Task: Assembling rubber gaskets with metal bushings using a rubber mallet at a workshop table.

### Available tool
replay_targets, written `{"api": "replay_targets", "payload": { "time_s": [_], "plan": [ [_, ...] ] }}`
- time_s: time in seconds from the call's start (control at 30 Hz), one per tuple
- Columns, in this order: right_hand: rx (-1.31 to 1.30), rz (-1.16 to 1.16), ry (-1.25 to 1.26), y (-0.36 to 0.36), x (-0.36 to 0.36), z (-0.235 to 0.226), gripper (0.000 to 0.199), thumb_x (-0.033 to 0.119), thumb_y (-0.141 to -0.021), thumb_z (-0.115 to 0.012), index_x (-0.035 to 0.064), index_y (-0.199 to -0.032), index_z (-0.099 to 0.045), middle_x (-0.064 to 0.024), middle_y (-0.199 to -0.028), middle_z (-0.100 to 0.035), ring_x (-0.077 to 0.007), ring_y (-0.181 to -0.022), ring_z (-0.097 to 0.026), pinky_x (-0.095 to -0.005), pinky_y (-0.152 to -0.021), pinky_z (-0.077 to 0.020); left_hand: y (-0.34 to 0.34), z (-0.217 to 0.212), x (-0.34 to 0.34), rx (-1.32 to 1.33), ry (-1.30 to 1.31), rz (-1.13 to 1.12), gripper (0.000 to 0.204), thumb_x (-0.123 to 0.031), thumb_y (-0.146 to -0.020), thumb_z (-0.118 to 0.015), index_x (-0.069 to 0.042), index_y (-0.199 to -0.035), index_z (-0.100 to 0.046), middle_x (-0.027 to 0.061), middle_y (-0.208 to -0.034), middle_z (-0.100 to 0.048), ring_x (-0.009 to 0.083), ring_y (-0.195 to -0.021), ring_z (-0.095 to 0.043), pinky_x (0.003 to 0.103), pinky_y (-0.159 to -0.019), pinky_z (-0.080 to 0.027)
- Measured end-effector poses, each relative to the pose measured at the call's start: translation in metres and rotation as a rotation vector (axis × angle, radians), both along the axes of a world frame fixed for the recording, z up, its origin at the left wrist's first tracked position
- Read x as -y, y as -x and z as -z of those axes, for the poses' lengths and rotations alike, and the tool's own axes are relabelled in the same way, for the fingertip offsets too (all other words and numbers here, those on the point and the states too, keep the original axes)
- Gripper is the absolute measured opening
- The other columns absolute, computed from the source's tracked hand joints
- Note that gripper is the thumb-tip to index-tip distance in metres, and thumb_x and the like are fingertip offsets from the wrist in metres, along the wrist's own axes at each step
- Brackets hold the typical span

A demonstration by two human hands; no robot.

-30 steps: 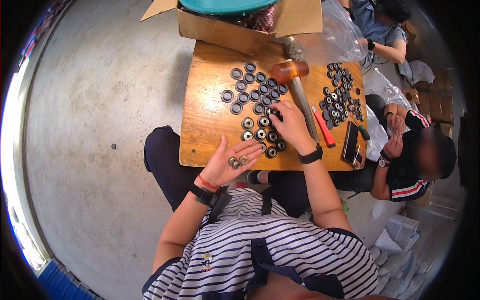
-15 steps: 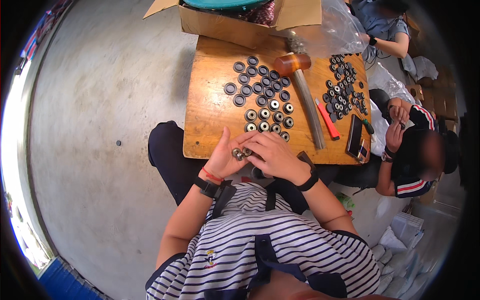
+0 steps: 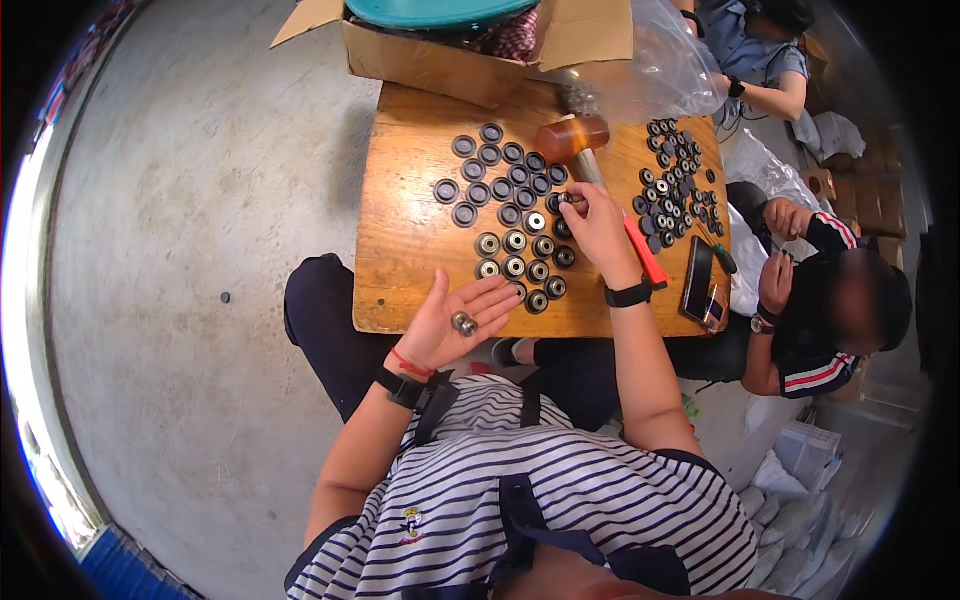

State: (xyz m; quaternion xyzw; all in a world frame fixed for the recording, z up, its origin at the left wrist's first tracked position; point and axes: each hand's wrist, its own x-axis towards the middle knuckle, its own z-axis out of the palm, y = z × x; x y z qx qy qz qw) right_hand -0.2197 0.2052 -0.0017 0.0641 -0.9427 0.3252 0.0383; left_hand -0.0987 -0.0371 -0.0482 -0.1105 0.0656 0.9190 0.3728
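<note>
The left hand (image 3: 455,320) lies palm up just off the near edge of the worktop (image 3: 400,240), its grip released, with a couple of small metal bushings (image 3: 463,323) resting loose in the hollow of the palm. The right hand (image 3: 597,218) reaches over the middle of the worktop, fingertips pinched on one small bushing (image 3: 573,199) at the right end of the rows of black round caps (image 3: 505,190). The nearer rows already carry shiny inserts; the farther ones look bare.

To do this step well, I judge that the palm should stay level so the spare pieces do not roll off, and that each insert should be set square into its cap before pressing. A wooden-headed mallet (image 3: 574,138) lies just beyond the right hand.

At the far edge an open brown cardboard box (image 3: 440,60) overhangs the worktop, a teal round lid (image 3: 430,12) on top. A crumpled clear plastic bag (image 3: 660,65) sits at the far right corner. A red flat tool (image 3: 645,255) and a dark phone (image 3: 697,280) lie toward the near right corner. No readable label shows.
</note>
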Motion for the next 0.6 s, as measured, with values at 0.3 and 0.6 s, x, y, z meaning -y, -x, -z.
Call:
{"api": "replay_targets", "payload": {
  "time_s": [0.3,0.6],
  "plan": [
    [0.010,-0.067,-0.165,0.005,0.008,0.002,0.019,0.006,-0.079,-0.069,-0.0025,-0.095,-0.063,-0.0147,-0.088,-0.061,-0.0296,-0.080,-0.061,-0.0379,-0.073,-0.0498,-0.001,0.003,0.000,0.000,-0.037,0.011,0.085,-0.065,-0.095,-0.022,0.004,-0.145,-0.025,0.0250,-0.149,-0.030,0.0339,-0.140,-0.029,0.042,-0.113,-0.031],
    [-0.208,-0.090,-0.128,-0.023,0.034,-0.016,0.025,0.010,-0.081,-0.067,-0.0007,-0.102,-0.060,-0.0164,-0.100,-0.057,-0.0351,-0.096,-0.056,-0.0424,-0.082,-0.0464,0.001,0.000,-0.001,-0.008,0.016,-0.028,0.087,-0.066,-0.094,-0.022,0.005,-0.145,-0.026,0.0251,-0.148,-0.032,0.0340,-0.139,-0.031,0.043,-0.114,-0.029]
  ]
}}
